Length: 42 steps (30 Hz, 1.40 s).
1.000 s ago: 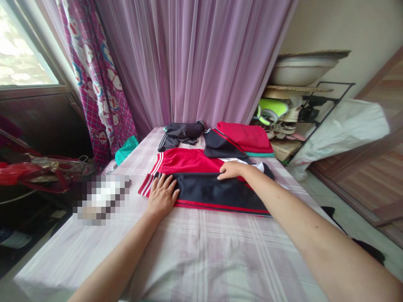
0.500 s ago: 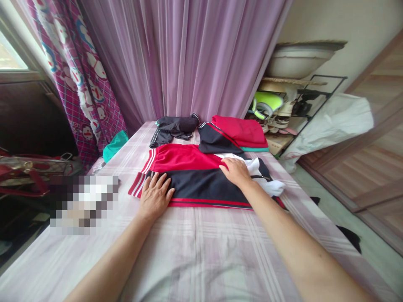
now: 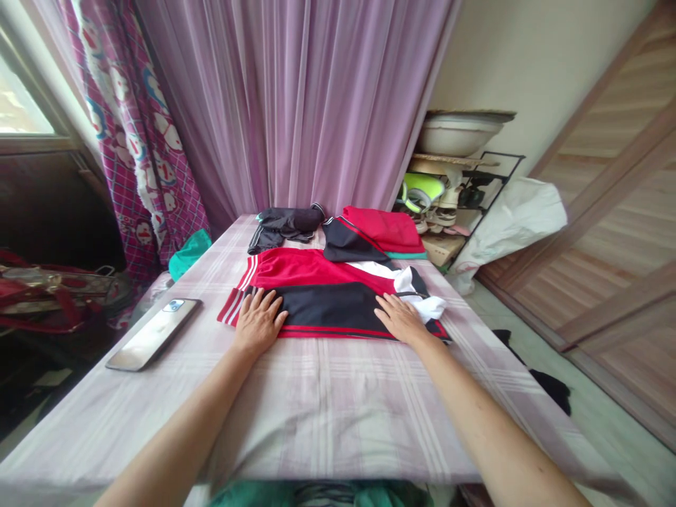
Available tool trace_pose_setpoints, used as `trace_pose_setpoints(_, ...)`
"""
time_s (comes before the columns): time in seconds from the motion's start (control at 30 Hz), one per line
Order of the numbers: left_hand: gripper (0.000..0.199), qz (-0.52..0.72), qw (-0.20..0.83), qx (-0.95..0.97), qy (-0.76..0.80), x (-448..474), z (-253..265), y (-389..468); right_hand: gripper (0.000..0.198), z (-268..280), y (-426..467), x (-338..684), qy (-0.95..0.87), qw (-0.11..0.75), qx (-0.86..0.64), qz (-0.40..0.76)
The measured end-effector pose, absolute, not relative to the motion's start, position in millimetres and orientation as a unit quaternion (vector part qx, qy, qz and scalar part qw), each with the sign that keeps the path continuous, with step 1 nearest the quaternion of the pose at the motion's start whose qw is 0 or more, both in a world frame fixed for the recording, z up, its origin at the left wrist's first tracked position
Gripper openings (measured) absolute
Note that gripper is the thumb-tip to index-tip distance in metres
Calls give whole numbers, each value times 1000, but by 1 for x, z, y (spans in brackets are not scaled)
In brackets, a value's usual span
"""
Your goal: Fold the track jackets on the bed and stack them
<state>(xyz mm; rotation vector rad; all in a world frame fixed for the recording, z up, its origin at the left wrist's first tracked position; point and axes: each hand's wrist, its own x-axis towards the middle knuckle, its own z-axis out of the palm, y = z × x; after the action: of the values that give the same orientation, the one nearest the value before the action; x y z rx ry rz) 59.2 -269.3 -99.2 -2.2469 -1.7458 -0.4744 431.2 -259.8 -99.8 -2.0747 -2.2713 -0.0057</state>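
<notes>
A red and black jacket (image 3: 327,304) with white-striped ribbed edges lies folded flat on the table, its white lining showing at the right end. My left hand (image 3: 260,320) rests on its left end near the striped ribbing, palm down with fingers spread. On the black part toward the right, my right hand (image 3: 400,318) lies flat, fingers stretched out. Neither hand grips anything. Just behind the jacket is a folded red and black garment (image 3: 383,229) with a teal layer beneath it. A dark bundled garment (image 3: 288,224) sits at the back left.
A checked cloth covers the table (image 3: 327,408). On its left lies a phone (image 3: 155,334), back upward. Purple curtains (image 3: 317,105) hang behind. To the right stand a shoe rack (image 3: 475,193) with a basin (image 3: 459,134) on top and a white bag (image 3: 520,218).
My right hand has moved nearer, from the jacket's upper middle to its lower right part. My left hand stays in place. The view has shifted slightly.
</notes>
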Motion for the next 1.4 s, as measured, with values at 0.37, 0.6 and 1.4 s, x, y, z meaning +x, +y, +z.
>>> trace_pose_setpoints(0.37, 39, -152, 97, -778, -602, 63, -87, -259, 47, -117, -280, 435, -734, 102, -668, -65)
trace_pose_setpoints(0.6, 49, -193, 132, -786, -573, 42, -85, -271, 40, -115, -284, 444, -741, 238, -623, -79)
trace_pose_setpoints(1.4, 30, -2, 74, -865, -496, -20, -40, -276, 48, -80, -310, 488, -792, 138, -595, -18)
